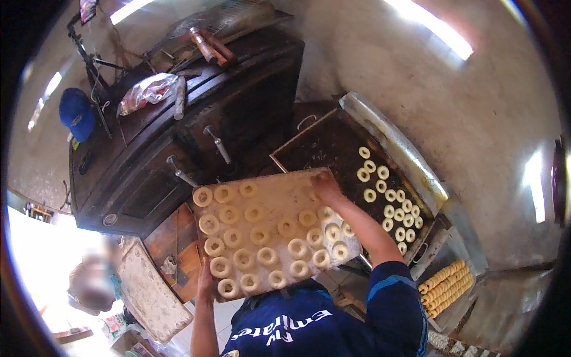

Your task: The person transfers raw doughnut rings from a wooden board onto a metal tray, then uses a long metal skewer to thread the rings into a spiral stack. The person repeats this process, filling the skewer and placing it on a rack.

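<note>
A wooden board (278, 196), dusted with flour, is held in front of me with several pale dough rings (260, 234) in rows on it. My left hand (206, 279) grips the board's left edge, its fingers partly hidden beneath. At the board's far right corner, my right hand (326, 187) is closed; what its fingers hold is hidden. Just beyond and to the right lies a dark, oily fryer tray (321, 140) with metal handles. More rings (390, 194) are spread over its right side.
A dark metal oven (238, 101) with lever handles stands ahead on the left, with a plastic bag (148, 92) and a blue cap (77, 113) on top. Stacked golden rings (446, 288) sit at lower right. Another person (92, 282) is at lower left beside a pale board (151, 288).
</note>
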`<state>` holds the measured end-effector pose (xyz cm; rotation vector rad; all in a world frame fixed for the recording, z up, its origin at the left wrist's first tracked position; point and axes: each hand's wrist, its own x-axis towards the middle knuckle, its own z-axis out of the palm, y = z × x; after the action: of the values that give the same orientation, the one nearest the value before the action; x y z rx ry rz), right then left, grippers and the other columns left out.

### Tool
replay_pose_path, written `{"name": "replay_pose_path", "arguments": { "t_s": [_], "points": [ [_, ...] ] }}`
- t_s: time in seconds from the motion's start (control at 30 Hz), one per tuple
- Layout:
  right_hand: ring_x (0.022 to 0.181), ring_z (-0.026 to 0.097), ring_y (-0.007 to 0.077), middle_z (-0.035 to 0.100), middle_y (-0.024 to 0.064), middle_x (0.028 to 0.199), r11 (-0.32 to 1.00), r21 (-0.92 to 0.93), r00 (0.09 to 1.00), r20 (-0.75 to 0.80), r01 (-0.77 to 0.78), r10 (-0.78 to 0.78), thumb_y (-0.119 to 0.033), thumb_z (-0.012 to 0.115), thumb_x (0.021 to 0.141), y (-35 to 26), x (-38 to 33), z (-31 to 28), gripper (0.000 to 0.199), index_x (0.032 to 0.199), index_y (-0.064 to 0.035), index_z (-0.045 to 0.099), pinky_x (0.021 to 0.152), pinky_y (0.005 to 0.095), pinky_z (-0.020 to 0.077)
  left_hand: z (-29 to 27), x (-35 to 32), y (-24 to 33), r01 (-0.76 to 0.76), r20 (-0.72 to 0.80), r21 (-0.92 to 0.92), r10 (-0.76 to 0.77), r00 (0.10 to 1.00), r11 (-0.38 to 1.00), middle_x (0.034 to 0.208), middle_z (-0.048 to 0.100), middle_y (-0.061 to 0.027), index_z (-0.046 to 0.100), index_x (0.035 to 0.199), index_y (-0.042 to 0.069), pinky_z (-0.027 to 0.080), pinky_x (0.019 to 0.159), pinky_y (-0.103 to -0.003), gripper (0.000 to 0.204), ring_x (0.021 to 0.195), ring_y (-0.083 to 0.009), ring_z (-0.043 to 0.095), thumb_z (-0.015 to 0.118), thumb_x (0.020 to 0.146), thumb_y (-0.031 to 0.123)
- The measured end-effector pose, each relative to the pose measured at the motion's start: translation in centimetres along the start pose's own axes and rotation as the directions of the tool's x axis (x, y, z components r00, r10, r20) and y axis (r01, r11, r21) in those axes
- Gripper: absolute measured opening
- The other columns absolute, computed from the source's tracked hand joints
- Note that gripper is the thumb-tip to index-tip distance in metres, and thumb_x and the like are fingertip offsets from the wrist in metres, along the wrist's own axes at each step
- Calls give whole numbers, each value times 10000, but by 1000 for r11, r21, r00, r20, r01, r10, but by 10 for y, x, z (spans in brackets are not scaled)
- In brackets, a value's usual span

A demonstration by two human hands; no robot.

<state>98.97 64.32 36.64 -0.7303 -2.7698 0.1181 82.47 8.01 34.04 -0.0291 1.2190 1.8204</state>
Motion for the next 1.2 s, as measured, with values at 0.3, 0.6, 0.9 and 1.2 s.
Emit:
{"name": "replay_pose_path", "arguments": {
  "t_s": [0.3, 0.6, 0.9, 1.2],
  "points": [
    [1457, 562, 409, 640, 237, 1525, 883, 467, 959, 224, 50, -172, -268, 808, 893, -78, 11, -9, 700, 1506, 7, 612, 1261, 467, 430, 0, 12, -12, -56, 27, -53, 58, 998, 997, 1303, 746, -110, 628, 1467, 39, 656, 975, -418, 703, 1132, -228, 757, 485, 1153, 651],
    [1422, 561, 420, 702, 167, 1356, 921, -150, 931, 123, 360, -344, -160, 721, 918, -127, 34, 15, 520, 1429, -89, 661, 1295, 538, 388, 11, 29, -19, -109, 94, 195, 92, 991, 975, 1444, 687, -128, 577, 1541, 83, 596, 1108, -504, 686, 1325, -278, 683, 479, 1157, 642],
    [1213, 691, 397, 731, 194, 1379, 870, -488, 979, -132, 69, -152, -379, 745, 983, 14, 11, -45, 509, 1381, -61, 746, 1175, 566, 484, -33, 10, 28, -31, -151, 192, 60, 987, 981, 1337, 758, -116, 664, 1465, 38, 629, 1027, -422, 680, 1180, -230, 755, 420, 1188, 609],
    [1472, 537, 442, 675, 216, 1483, 925, 186, 936, 58, 332, -348, -222, 789, 909, -275, 63, 38, 697, 1556, -92, 563, 1306, 500, 367, 16, 44, -28, -98, -9, 240, 103, 995, 966, 1321, 762, -123, 674, 1429, 25, 611, 1051, -443, 656, 1223, -246, 738, 440, 1187, 589]
  ]
}}
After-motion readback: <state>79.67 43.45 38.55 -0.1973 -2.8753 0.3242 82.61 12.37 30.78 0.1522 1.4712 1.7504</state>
